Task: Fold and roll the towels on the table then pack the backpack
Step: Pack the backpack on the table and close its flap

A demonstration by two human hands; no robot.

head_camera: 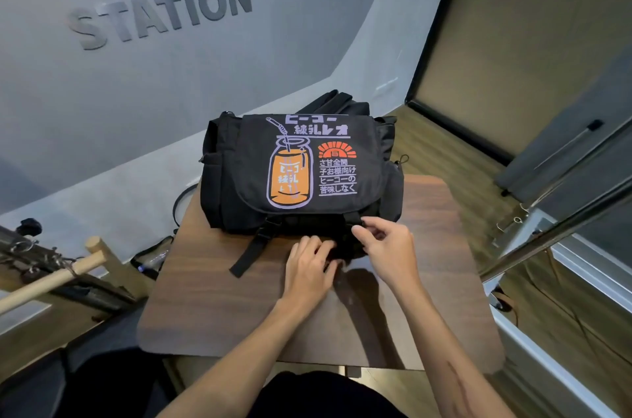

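Observation:
A black backpack (301,171) lies flat on the wooden table (212,298), its flap down, with an orange jar print and purple lettering. A black strap with a buckle (253,246) hangs from the flap's front left. At the flap's front right, my right hand (386,246) pinches the right strap buckle between thumb and fingers. My left hand (307,267) sits just beside it with fingers curled into the black strap below that buckle. No towels are in view.
A grey wall with raised letters rises behind the table. Wooden poles and a metal rack (51,267) stand at the left. A glass door frame (564,212) and cables on the floor lie at the right. A black cord (178,202) loops behind the table's left edge.

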